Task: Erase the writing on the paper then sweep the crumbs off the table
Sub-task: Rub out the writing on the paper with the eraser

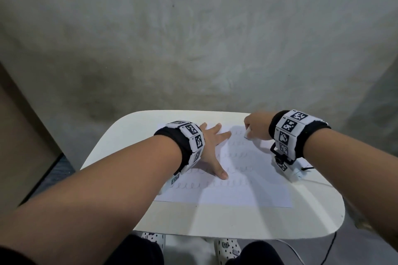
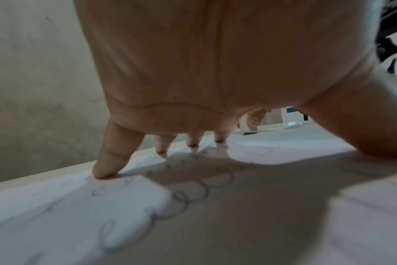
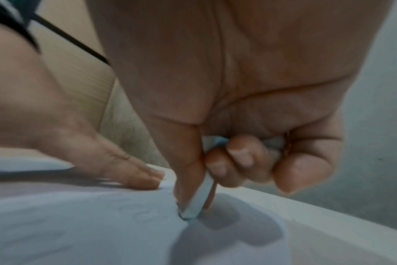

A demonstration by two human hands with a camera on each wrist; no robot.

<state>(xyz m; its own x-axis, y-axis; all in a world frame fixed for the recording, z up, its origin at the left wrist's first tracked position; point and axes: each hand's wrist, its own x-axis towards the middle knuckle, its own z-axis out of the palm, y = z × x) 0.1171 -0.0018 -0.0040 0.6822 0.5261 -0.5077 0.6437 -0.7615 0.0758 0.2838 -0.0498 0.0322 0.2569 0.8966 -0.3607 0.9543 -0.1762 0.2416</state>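
My right hand (image 1: pixel 256 127) has its grip pinched on the eraser (image 3: pixel 198 200), thumb on one flat side and fingers curled against the other, with the eraser's lower end touching the paper (image 1: pixel 237 191) near the paper's far right corner. My left hand (image 1: pixel 212 148) lies flat with its fingers spread straight, pressing the paper down on the bench (image 1: pixel 312 217) toward the paper's far left part; its grip is apart and holds nothing.

The paper lies in the middle of the bench, its long side running left to right. The writing (image 1: pixel 217 184) runs in looping pencil rows parallel to that long side, and most of it sits toward the near edge and to the left of the eraser, between my two hands and under my left thumb. The rows nearest the eraser look fainter, though the blur leaves that uncertain.

So I judge the erasing to be at an early stage. The eraser stands steeply on its end, and the stroke should follow the rows, leftward toward my left hand. I see no crumbs clearly.
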